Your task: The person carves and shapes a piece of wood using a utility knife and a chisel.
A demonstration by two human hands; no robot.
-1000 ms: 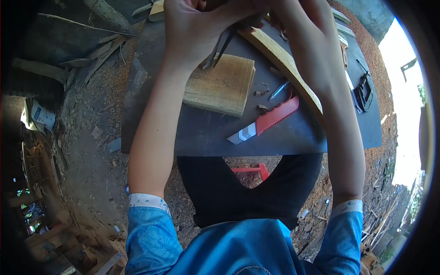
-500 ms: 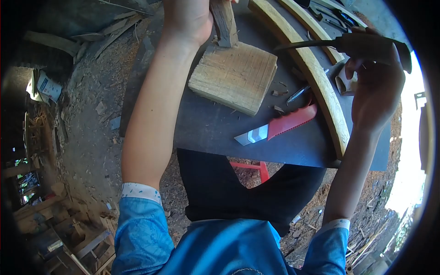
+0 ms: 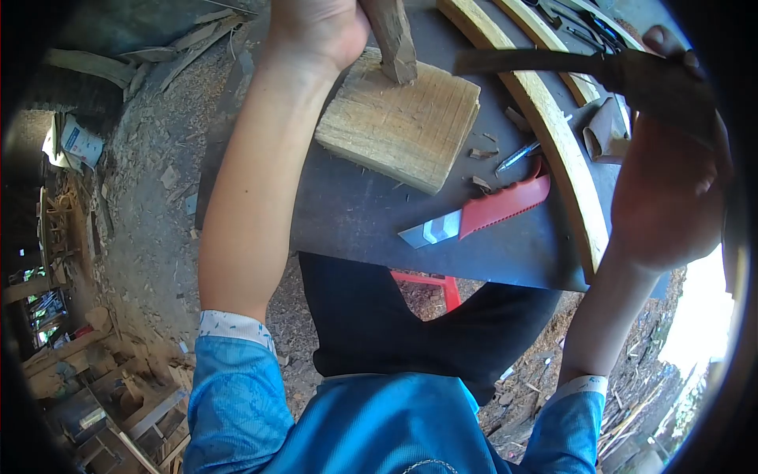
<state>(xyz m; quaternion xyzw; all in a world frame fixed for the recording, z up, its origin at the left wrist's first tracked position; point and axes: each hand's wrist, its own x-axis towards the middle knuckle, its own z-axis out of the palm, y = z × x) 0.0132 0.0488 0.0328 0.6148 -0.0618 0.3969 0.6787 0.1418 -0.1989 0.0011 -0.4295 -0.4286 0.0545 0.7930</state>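
Observation:
At the top, my left hand (image 3: pixel 320 28) is beside a dark wooden piece (image 3: pixel 392 47), its fingers cut off by the frame edge. The piece's lower end rests on a thick square wood block (image 3: pixel 403 118). At the right, my right hand (image 3: pixel 671 182) is closed round the dark handle of a machete-like blade (image 3: pixel 537 62), which points left above the table. A red-handled cutter (image 3: pixel 501 207) lies in front of the block, near a pen (image 3: pixel 517 158) and wood chips (image 3: pixel 482 153).
A long curved wood strip (image 3: pixel 553 150) crosses the dark table (image 3: pixel 347 213); a second strip (image 3: pixel 545 39) lies behind it. Dark tools (image 3: pixel 584 31) are at the top right. A brownish hollow piece (image 3: pixel 606 134) sits near my right wrist.
My right hand has moved right and up with the blade. The wooden piece's lower end has shifted slightly right on the block, and my left hand slightly left.

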